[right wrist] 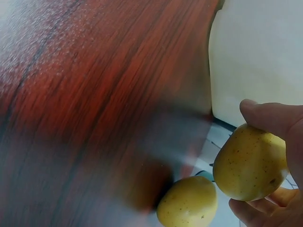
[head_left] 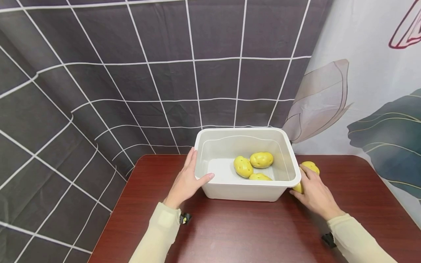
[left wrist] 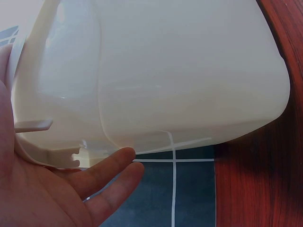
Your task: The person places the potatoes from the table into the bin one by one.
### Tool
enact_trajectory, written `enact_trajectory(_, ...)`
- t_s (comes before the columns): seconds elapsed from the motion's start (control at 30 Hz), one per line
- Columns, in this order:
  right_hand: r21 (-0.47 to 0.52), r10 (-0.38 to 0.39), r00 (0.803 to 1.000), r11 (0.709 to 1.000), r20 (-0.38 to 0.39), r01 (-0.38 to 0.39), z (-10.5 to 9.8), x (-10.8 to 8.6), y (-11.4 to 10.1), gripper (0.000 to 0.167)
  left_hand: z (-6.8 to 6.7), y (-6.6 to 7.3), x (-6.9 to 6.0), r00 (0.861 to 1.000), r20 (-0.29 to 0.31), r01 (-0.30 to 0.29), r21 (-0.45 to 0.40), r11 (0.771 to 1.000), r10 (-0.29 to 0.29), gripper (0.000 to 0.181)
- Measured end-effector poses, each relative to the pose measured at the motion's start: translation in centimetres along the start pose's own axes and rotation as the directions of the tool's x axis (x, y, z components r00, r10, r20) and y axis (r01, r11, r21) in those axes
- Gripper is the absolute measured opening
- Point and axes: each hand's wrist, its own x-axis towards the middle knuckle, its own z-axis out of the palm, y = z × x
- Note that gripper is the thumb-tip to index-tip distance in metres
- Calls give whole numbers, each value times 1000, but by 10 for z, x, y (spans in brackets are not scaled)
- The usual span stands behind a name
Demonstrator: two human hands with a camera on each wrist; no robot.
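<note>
Reddish table [head_left: 227, 233], tub [head_left: 238, 191], long axis sideways; potato [right wrist: 248, 163] in right grip [head_left: 314, 193]

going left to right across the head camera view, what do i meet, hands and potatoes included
Left hand → leftmost potato in the plastic bin → rear potato in it → right hand → dark leaf print on the pale curtain

Potatoes [head_left: 243, 167] are yellow, the grey cloth [head_left: 215, 43] white-gridded.
</note>
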Motion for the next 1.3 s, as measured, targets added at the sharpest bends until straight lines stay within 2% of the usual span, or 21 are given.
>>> enact_trajectory(0.53, -19, 14, 999, 1000, -43, -15, -13, -3, 1, 92, 0, -2, 0, 1000, 2, -9, 5, 1000, 9, 104)
enact_trajectory(0.7, -21, 21, 999, 1000, -49, -22, -17, -3, 0, 90, 0, -3, 0, 1000, 4, 12, 10, 1000, -12, 104)
enact_trajectory(0.93, -21, 31, 998, 999, -60, -32, -25, -5, -1, 85, 1, -2, 0, 1000, -3, -11, 2, 1000, 12, 104)
enact_trajectory(1.3, -25, 30, 996, 999, -85, -32, -32, -7, 0, 87, 0, -2, 0, 1000, 0, 0, -2, 1000, 0, 104)
